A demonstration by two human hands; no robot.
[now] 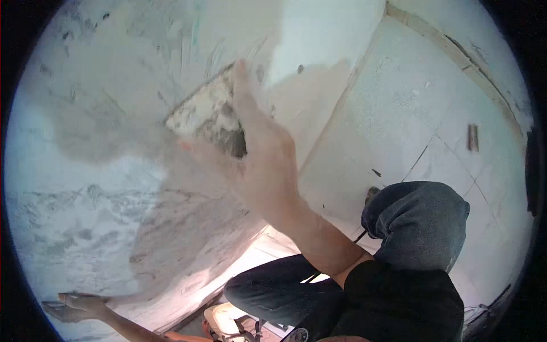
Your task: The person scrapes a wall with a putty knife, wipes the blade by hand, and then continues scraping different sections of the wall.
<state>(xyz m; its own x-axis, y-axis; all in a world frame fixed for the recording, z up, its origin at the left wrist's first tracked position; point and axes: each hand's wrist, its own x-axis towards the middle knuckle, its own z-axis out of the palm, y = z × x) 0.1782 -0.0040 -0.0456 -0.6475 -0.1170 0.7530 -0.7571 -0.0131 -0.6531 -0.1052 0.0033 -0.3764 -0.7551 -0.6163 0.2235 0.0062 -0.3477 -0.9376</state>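
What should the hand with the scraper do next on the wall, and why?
Probably drag the trowel on across the wall. The right hand presses it flat there, with grey wet plaster and rough streaks beside it. The left hand rests low on the wall.

No text, label, brand, number or sign can be read anywhere in the view. A small round pale mark (298, 335) sits on the dark clothing at the bottom edge, but it is too small and blurred to make out any letters or figures.
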